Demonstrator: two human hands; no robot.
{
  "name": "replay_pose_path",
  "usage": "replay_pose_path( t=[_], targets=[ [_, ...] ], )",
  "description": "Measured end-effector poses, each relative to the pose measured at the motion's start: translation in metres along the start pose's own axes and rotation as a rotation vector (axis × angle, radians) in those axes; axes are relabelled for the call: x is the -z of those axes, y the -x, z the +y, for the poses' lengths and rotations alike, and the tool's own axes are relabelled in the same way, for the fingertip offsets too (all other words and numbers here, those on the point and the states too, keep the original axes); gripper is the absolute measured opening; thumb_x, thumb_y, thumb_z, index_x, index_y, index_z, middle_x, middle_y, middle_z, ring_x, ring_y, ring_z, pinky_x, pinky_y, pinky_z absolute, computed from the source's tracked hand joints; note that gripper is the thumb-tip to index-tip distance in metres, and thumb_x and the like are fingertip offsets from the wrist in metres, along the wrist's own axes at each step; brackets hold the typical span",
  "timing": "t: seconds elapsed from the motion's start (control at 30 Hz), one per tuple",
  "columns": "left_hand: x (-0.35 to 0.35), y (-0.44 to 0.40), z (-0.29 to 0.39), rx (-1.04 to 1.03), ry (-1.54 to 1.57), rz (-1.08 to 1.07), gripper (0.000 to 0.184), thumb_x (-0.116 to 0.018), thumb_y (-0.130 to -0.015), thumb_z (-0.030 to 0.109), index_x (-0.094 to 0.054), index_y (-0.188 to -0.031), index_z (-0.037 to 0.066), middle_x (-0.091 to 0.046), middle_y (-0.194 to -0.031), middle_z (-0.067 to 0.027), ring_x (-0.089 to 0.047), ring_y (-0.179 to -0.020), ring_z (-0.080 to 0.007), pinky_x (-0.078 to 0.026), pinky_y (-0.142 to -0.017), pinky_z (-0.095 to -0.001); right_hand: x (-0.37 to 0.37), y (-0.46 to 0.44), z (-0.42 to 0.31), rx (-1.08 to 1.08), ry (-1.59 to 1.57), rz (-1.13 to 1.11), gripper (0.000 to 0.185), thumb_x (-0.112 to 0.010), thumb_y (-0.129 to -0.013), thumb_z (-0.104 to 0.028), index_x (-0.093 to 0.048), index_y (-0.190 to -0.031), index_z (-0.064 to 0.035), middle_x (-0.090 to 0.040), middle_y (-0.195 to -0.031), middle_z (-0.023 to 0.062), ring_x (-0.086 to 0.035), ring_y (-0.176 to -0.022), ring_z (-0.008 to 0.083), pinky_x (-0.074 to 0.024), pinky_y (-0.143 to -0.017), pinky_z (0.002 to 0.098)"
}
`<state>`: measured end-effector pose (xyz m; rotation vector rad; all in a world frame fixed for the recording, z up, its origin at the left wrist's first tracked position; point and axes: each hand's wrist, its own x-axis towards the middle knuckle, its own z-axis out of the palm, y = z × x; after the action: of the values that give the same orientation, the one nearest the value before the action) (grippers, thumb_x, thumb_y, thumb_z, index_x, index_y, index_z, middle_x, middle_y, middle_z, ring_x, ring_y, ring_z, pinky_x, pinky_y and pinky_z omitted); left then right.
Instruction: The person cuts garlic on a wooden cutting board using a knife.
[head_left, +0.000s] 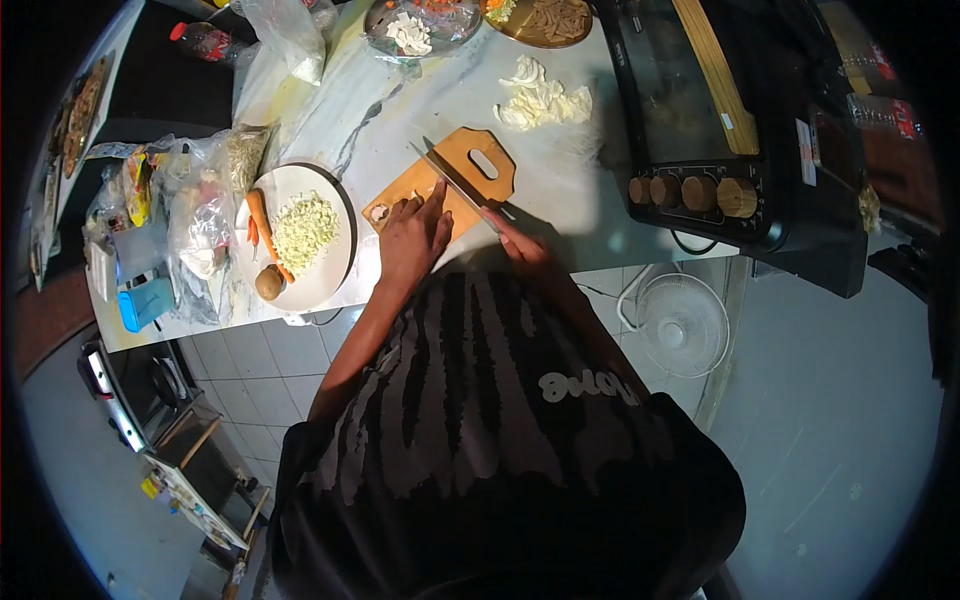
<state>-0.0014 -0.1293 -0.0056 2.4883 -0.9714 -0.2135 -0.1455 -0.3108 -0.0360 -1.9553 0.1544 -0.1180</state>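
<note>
A wooden cutting board [478, 205] lies at an angle on the marble counter, its handle slot toward the upper right. My right hand [525, 245] is closed round the handle of a kitchen knife [455, 178]; the blade slants across the board to the upper left. My left hand [412, 235] rests on the board beside the blade, fingers bent down onto a small piece that I cannot make out. A small pale pinkish piece [379, 212] sits at the board's left corner. Left of the board, a white plate [330, 275] holds chopped pale green vegetable [305, 228], carrots [258, 215] and a round brown item [269, 283].
Torn cabbage leaves [543, 100] lie behind the board. A black oven [690, 120] stands on the right. Trays with cut food [545, 22] are at the back. Plastic bags [200, 215] and a blue container [146, 305] crowd the left. A fan [683, 325] stands below the counter edge.
</note>
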Motion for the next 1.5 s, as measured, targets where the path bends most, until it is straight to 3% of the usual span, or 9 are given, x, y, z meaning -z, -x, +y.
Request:
replay_pose_path(
  t=[0.27,0.57,0.63,0.73,0.83,1.03,1.23,1.37,1.5],
  targets=[
    [0.001,-0.002,0.003,0.040,0.001,0.026,0.052,-0.065,-0.094,0.027,-0.059,-0.143,0.013,-0.068,-0.087,-0.0176,-0.063,-0.087,-0.0330,-0.053,-0.080,-0.0423,-0.003,-0.001,0.000,0.059,0.100,0.006,0.048,-0.044,-0.104,-0.006,-0.047,-0.151,-0.0109,-0.057,-0.146,0.0078,-0.070,-0.102,0.0306,-0.0555,-0.085,0.0372],
    [-0.001,-0.002,0.000,-0.009,0.002,0.078,0.047,-0.065,-0.096,0.031,-0.063,-0.139,0.011,-0.069,-0.083,-0.0157,-0.063,-0.082,-0.0315,-0.053,-0.075,-0.0409,-0.010,0.000,0.000,-0.090,-0.109,-0.025,0.048,-0.040,-0.105,-0.012,-0.045,-0.152,-0.0079,-0.053,-0.151,0.0114,-0.056,-0.134,0.0286,-0.0446,-0.110,0.0345],
    [0.001,-0.003,0.001,0.004,0.025,0.077,0.046,-0.064,-0.097,0.032,-0.064,-0.138,0.011,-0.068,-0.082,-0.0156,-0.064,-0.081,-0.0310,-0.053,-0.074,-0.0405,-0.014,-0.001,0.005,0.077,0.014,0.060,0.047,-0.042,-0.106,-0.011,-0.046,-0.152,-0.0139,-0.056,-0.148,0.0066,-0.067,-0.115,0.0314,-0.0527,-0.097,0.0352],
    [0.007,-0.005,0.003,0.041,0.093,0.072,0.044,-0.063,-0.099,0.033,-0.065,-0.137,0.011,-0.067,-0.081,-0.0154,-0.064,-0.081,-0.0301,-0.053,-0.073,-0.0404,-0.009,0.003,-0.010,-0.059,0.143,-0.014,0.050,-0.045,-0.104,-0.011,-0.047,-0.153,-0.0199,-0.058,-0.146,0.0035,-0.071,-0.092,0.0334,-0.0558,-0.085,0.0376],
    [0.007,-0.005,0.001,0.030,0.086,0.074,0.042,-0.063,-0.099,0.034,-0.068,-0.133,0.011,-0.066,-0.081,-0.0152,-0.064,-0.080,-0.0296,-0.053,-0.072,-0.0409,-0.011,0.006,-0.009,0.014,0.346,0.055,0.053,-0.050,-0.101,-0.010,-0.049,-0.152,-0.0255,-0.066,-0.134,0.0019,-0.065,-0.067,0.0341,-0.0552,-0.070,0.0415],
    [0.007,-0.003,0.000,-0.033,-0.026,0.112,0.037,-0.064,-0.099,0.033,-0.069,-0.131,0.015,-0.066,-0.082,-0.0129,-0.065,-0.082,-0.0306,-0.054,-0.071,-0.0426,-0.014,0.005,0.000,0.075,0.361,0.124,0.059,-0.053,-0.095,-0.004,-0.053,-0.149,-0.0261,-0.069,-0.083,0.0128,-0.057,-0.054,0.0294,-0.0511,-0.057,0.0426],
    [0.000,0.001,-0.002,-0.050,-0.100,0.119,0.041,-0.065,-0.097,0.032,-0.067,-0.135,0.017,-0.065,-0.084,-0.0147,-0.063,-0.083,-0.0305,-0.054,-0.071,-0.0428,-0.013,0.003,0.002,0.217,0.558,0.192,0.065,-0.054,-0.088,0.001,-0.056,-0.148,-0.0229,-0.057,-0.067,0.0103,-0.056,-0.053,0.0238,-0.0502,-0.055,0.0386],
    [-0.001,0.002,0.000,-0.022,-0.079,0.134,0.042,-0.068,-0.094,0.029,-0.068,-0.134,0.015,-0.066,-0.083,-0.0175,-0.063,-0.081,-0.0312,-0.054,-0.072,-0.0417,-0.012,0.000,0.008,0.226,0.582,0.188,0.059,-0.057,-0.089,0.000,-0.059,-0.144,-0.0207,-0.069,-0.083,0.0068,-0.055,-0.052,0.0215,-0.0497,-0.054,0.0366],
    [-0.005,0.004,0.001,0.015,-0.040,0.148,0.044,-0.068,-0.094,0.029,-0.067,-0.136,0.015,-0.066,-0.090,-0.0203,-0.062,-0.084,-0.0327,-0.053,-0.075,-0.0425,-0.011,-0.001,0.006,0.214,0.462,0.210,0.051,-0.058,-0.092,-0.001,-0.062,-0.141,-0.0162,-0.071,-0.122,0.0019,-0.056,-0.052,0.0192,-0.0498,-0.054,0.0331]
  ],
)
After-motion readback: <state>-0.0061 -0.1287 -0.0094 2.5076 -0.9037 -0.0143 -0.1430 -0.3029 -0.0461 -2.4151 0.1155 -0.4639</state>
